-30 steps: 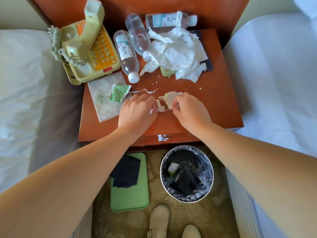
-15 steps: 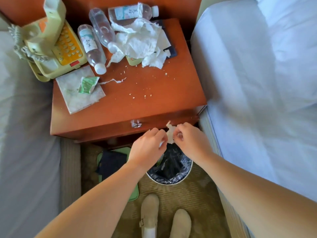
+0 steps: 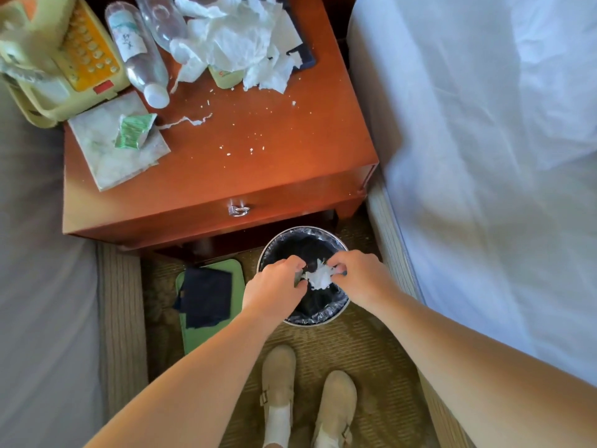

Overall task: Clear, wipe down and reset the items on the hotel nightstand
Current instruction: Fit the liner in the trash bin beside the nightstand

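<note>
Scraps [image 3: 318, 278] pinched by left hand [image 3: 274, 292], right hand [image 3: 360, 276] over bin [image 3: 323, 319]; bottle label [image 3: 129, 40] unreadable.

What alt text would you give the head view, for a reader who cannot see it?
The left hand and right hand pinch white paper scraps over a lined waste bin on the floor. Behind it, the wooden nightstand carries crumpled tissue, lying water bottles, a yellow phone and crumbs.

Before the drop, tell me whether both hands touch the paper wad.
Touching. The head view shows the left hand and right hand pinching the paper wad from either side, above the bin.
</note>
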A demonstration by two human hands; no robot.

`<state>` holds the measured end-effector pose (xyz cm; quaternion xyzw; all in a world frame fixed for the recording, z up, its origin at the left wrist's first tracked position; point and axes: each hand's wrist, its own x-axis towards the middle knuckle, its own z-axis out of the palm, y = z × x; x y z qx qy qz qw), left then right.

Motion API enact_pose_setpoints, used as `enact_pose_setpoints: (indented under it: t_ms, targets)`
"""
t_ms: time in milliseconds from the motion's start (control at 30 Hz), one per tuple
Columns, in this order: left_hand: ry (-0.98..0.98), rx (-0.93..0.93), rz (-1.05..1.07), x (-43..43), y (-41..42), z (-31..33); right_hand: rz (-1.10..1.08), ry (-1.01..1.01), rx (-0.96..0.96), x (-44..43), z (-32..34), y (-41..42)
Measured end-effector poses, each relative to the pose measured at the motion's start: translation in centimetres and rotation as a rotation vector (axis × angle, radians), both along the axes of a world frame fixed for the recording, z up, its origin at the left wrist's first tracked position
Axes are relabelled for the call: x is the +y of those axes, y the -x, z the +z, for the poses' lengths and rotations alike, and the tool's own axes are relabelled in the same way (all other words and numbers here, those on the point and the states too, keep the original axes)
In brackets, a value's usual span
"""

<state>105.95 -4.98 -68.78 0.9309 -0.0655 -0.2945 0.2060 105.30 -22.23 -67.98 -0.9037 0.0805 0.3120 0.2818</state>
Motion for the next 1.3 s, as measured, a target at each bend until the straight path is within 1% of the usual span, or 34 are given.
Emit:
enact_pose_setpoints:
  t_ms: [100,167,233,433,533,600,700,767,900,967,1033,1067,1167,1300]
  targets:
    - [0.012,-0.026,0.018,0.6,-0.8,0.8,0.025,0.006,0.018,0.1,0.4,-0.8]
    - [0.034,-0.065,0.020,1.0,-1.8,1.7,0.034,0.009,-0.003,0.4,1.2,-1.8]
    - [0.065,-0.128,0.025,1.4,-3.2,3.0,0.050,0.020,-0.062,0.7,2.4,-3.4]
    - [0.183,-0.386,0.042,3.0,-9.4,7.6,0.051,0.004,-0.334,2.2,8.2,-10.4]
    - [0.199,-0.449,0.063,4.0,-13.5,9.4,0.022,0.027,-0.400,2.8,9.7,-14.4]
    - [0.184,-0.448,0.096,4.9,-16.4,10.0,0.006,0.016,-0.421,3.2,9.8,-17.0]
    - [0.146,-0.445,0.164,6.2,-20.9,10.5,-0.017,0.006,-0.432,4.0,9.2,-20.7]
    - [0.090,-0.429,0.150,6.6,-23.5,10.5,-0.022,-0.004,-0.426,4.5,8.9,-22.7]
    - [-0.116,-0.388,-0.018,6.1,-26.5,10.7,0.017,-0.036,-0.326,5.7,8.5,-25.0]
    - [-0.184,-0.333,-0.083,5.7,-27.1,10.3,0.041,-0.032,-0.263,6.2,8.5,-25.4]
    - [-0.191,-0.269,-0.094,5.6,-27.4,9.8,0.062,-0.006,-0.211,6.5,8.5,-25.7]
    - [-0.179,-0.265,-0.092,5.7,-27.4,9.5,0.078,0.027,-0.200,6.6,8.5,-25.7]
    - [-0.145,-0.323,-0.105,6.1,-27.3,9.2,0.132,0.104,-0.194,6.5,8.1,-25.7]
    - [-0.090,-0.404,-0.119,6.0,-26.9,9.1,0.110,0.077,-0.202,6.3,8.6,-25.0]
